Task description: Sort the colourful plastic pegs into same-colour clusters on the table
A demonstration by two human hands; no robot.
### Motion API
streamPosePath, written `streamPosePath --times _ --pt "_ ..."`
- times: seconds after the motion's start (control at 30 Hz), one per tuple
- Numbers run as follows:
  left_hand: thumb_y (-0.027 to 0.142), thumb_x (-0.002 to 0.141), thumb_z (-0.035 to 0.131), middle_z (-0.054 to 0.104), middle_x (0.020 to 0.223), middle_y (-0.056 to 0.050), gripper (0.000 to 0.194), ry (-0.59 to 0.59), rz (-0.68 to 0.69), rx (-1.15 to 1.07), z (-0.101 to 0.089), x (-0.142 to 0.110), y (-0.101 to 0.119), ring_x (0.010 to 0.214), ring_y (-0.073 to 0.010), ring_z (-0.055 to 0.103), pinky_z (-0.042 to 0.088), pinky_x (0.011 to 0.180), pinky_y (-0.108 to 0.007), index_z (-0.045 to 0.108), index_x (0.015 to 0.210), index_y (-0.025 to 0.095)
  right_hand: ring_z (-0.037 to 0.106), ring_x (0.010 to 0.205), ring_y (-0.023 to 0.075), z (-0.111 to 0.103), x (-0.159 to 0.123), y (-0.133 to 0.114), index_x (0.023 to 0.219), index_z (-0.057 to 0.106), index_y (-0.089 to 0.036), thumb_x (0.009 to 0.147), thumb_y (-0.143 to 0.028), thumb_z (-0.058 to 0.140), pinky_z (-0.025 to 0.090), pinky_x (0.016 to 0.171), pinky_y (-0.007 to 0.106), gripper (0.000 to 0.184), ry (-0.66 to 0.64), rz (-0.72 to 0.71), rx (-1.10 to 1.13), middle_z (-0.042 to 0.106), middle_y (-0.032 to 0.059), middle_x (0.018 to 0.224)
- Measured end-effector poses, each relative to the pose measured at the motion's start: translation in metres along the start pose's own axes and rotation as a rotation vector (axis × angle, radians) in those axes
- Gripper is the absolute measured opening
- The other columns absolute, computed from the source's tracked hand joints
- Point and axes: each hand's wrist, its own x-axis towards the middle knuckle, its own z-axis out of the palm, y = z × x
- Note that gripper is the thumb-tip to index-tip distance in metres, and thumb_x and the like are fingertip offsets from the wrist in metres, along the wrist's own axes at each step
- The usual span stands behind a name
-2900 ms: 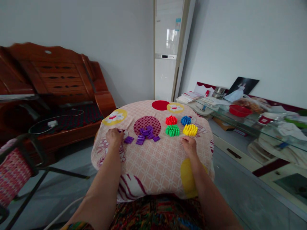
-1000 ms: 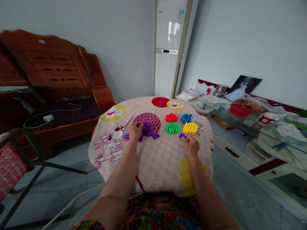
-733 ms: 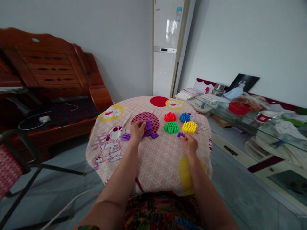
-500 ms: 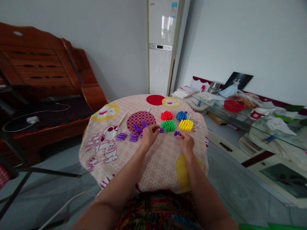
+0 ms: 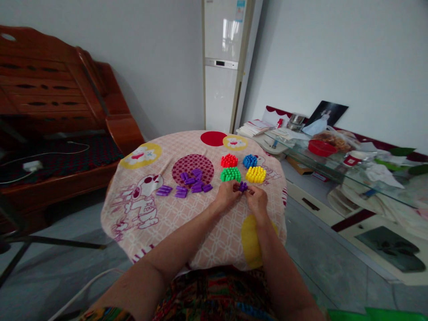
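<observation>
Two hands: left hand (image 5: 228, 194) and right hand (image 5: 257, 200), fingertips pinched together on the purple cluster (image 5: 243, 186), as far as I can tell from my end.
Purple cluster: right between them, pieces look upright.
Loose purple pieces (image 5: 189, 181): lying flat, left of both, left hand's nearer.

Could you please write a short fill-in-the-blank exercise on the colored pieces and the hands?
The small cluster between the left hand and right hand is ____.
The group directly behind the green cluster is ____.
The bunch directly behind the yellow cluster is ____.
The scattered pieces lie nearer the ____ hand.

Missing words: purple; red; blue; left
</observation>
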Motion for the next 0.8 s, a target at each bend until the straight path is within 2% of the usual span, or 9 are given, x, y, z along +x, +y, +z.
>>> streamPosePath --times 0.2,0.37,0.47,0.57,0.67,0.8 --pt "0.007 0.07 0.068 0.073 0.081 -0.005 0.036 0.002 -0.049 -0.067 0.008 -0.003 0.007 0.073 -0.0153 0.068 0.051 0.066 -0.024 0.06 0.105 0.014 0.062 0.071 0.0189 0.002 0.0 0.001 0.096 0.076 -0.018 0.08 -0.029 0.051 0.038 0.061 0.026 0.032 -0.004 -0.004 -0.004 0.073 0.0065 0.08" --pt "0.007 0.071 0.069 0.072 0.079 -0.004 0.035 0.001 -0.062 -0.057 0.009 -0.004 0.009 0.072 -0.0154 0.068 0.051 0.066 -0.024 0.059 0.104 0.015 0.061 0.07 0.0194 0.002 0.0 0.001 0.094 0.076 -0.019 0.08 -0.031 0.051 0.038 0.061 0.026 0.031 0.019 -0.012 -0.003 0.072 0.0059 0.077" --pt "0.009 0.071 0.068 0.071 0.08 -0.004 0.034 0.022 -0.054 -0.059 0.002 -0.004 0.005 0.07 -0.0144 0.067 0.052 0.066 -0.024 0.059 0.104 0.015 0.062 0.07 0.0201 0.002 0.0 0.002 0.09 0.076 -0.018 0.079 -0.032 0.051 0.038 0.061 0.027 0.031 0.033 -0.005 0.019 0.071 0.0059 0.076" --pt "0.009 0.074 0.064 0.07 0.083 -0.004 0.028 0.146 -0.012 0.022 -0.02 -0.001 -0.004 0.074 -0.0141 0.067 0.053 0.071 -0.025 0.061 0.101 0.015 0.061 0.068 0.0194 0.003 -0.001 0.003 0.086 0.075 -0.018 0.078 -0.032 0.052 0.037 0.06 0.027 0.028 0.041 0.0 0.039 0.071 0.0049 0.075" --pt "0.009 0.078 0.057 0.071 0.09 -0.006 0.024 0.32 0.014 0.132 -0.056 0.008 -0.018 0.08 -0.0155 0.067 0.053 0.078 -0.027 0.064 0.1 0.015 0.06 0.068 0.0188 0.005 -0.002 0.004 0.083 0.075 -0.019 0.078 -0.032 0.051 0.038 0.061 0.027 0.028 0.06 0.001 0.052 0.071 0.0043 0.074" --pt "0.01 0.083 0.052 0.069 0.107 -0.011 0.028 0.509 -0.068 0.358 -0.104 0.022 -0.042 0.101 -0.0219 0.064 0.049 0.093 -0.035 0.066 0.106 0.015 0.061 0.071 0.0191 0.006 -0.002 0.006 0.083 0.075 -0.019 0.078 -0.03 0.05 0.039 0.063 0.027 0.028 0.074 -0.012 0.059 0.072 0.0048 0.077"
